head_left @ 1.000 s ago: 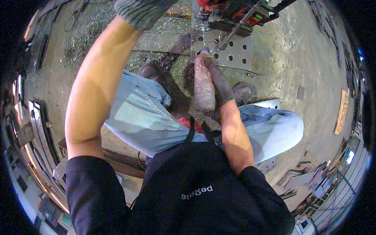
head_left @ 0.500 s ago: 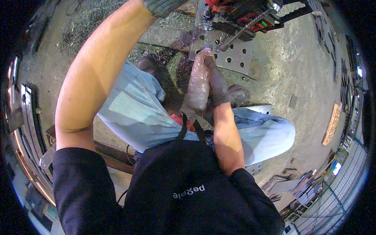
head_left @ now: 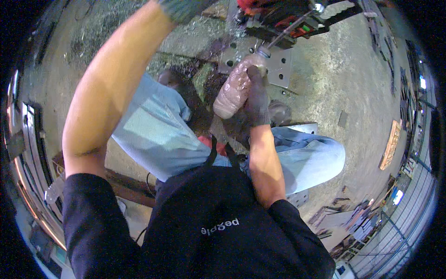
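Bottle swung neck-right in 0.5 s, looked murky, wrinkled; right hand clasped it, left hand: couldn't tell.

Worn flr., w/ metal shavings strewn upper L. R side of my feed: wooden board; small dark flat pc. nearby. Lower R: assorted offcuts, nr. wire-mesh fence. Far L: long bars, side by side; close by, I see a clear plastic bottle. Lower L: dark beam, partly hidden.
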The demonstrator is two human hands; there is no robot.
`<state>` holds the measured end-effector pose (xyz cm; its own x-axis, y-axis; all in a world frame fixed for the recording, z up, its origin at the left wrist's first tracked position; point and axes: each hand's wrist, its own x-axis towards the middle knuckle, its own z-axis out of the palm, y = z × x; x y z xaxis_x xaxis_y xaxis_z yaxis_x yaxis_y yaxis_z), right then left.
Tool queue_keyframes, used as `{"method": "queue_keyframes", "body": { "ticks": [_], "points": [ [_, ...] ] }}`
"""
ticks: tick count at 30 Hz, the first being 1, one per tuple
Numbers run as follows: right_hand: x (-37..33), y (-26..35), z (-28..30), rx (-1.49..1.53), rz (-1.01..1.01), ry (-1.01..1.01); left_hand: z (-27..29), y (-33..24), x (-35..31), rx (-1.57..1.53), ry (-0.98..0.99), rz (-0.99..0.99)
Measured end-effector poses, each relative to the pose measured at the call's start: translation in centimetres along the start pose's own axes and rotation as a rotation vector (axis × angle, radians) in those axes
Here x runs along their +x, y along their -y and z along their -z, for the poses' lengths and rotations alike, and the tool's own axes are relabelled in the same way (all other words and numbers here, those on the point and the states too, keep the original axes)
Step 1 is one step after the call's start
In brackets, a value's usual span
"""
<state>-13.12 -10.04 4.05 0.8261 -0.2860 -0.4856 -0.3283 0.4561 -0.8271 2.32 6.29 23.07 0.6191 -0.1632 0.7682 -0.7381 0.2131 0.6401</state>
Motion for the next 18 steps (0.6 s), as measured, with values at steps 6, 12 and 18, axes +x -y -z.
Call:
{"method": "queue_keyframes", "body": {
  "ticks": [6,12,18],
  "points": [
    [-2.0,10.9,2.1,-0.062,0.648,-0.102,-6.0,1.2,7.6,1.206,-0.082,-0.874],
    [-7.5,21.3,12.1,-0.150,1.040,-0.613,-17.7,-4.0,10.6,1.129,0.271,-0.497],
    [-8.6,25.4,22.7,-0.317,1.041,-0.651,-30.6,-2.9,6.4,0.564,0.167,-0.053]
  ]
}}
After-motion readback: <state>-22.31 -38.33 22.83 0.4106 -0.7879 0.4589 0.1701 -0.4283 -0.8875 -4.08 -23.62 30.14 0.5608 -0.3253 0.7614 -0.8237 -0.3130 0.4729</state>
